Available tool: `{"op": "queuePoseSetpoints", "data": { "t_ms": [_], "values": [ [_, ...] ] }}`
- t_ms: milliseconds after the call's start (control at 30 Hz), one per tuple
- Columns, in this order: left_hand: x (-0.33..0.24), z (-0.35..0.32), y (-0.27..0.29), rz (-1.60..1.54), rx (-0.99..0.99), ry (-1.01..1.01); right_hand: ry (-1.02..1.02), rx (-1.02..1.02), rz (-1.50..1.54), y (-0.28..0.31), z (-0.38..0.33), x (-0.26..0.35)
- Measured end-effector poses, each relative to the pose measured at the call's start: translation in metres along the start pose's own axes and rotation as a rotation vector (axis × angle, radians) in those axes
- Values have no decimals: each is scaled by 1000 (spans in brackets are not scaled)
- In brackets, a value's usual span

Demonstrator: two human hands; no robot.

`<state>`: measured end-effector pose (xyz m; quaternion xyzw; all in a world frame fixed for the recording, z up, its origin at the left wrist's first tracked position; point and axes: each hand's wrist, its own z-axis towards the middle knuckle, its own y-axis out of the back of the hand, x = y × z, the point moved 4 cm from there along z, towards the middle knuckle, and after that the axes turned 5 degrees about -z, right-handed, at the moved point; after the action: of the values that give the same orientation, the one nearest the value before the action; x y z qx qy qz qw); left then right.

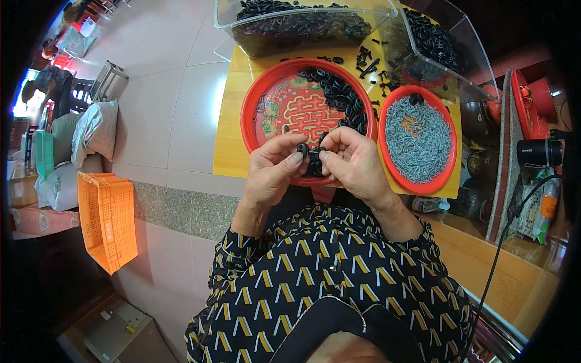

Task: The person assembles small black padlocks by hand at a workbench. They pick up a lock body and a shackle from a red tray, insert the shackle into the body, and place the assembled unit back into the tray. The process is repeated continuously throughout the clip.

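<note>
Over the near edge of a round red tray (249, 106) with a patterned base, my two hands are close together. My left hand (273, 168) is closed, pinching a small black oval plastic piece (303, 149) between thumb and fingers. Thumb and index finger of my right hand (356, 164) are also pinched, just right of that piece; what they hold is too small to make out. More black oval pieces (342, 97) lie along the tray's far right side, and some sit below my fingertips. Right of it, a red oval tray (452, 154) holds many small silvery screws (417, 142).
Two clear plastic bins, one at the back (302, 33) and one at the back right (445, 45), hold black parts. Loose black pieces (366, 60) lie between them on the yellow tabletop (233, 136). An orange crate (109, 218) and white sacks (95, 133) stand at left.
</note>
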<state>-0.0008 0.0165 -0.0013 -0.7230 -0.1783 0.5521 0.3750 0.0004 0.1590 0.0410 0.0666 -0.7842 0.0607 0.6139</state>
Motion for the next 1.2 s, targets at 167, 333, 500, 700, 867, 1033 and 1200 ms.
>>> {"op": "queuePoseSetpoints", "data": {
  "t_ms": [167, 333, 500, 700, 867, 1033, 1200],
  "values": [
    [2, 0, 1, 75, -7, -27, 16, -2, -19, 0, 0, -2],
    [4, -1, 2, 178, 20, -53, 49, -10, -96, 1, 1, -6],
    [2, -2, 0, 239, 16, -64, 40, -5, -136, 3, 1, -4],
    [2, -3, -1, 278, 30, -67, 96, -6, -152, 3, 1, -6],
    [-1, -5, -5, 327, 35, -86, 35, 41, -137, 3, 0, -4],
    [-2, -6, -10, 413, 45, -97, 28, 56, -64, -1, 1, -4],
    [-3, -7, -14, 369, 30, -91, -49, 144, 78, 0, 3, -5]
  ]
}}
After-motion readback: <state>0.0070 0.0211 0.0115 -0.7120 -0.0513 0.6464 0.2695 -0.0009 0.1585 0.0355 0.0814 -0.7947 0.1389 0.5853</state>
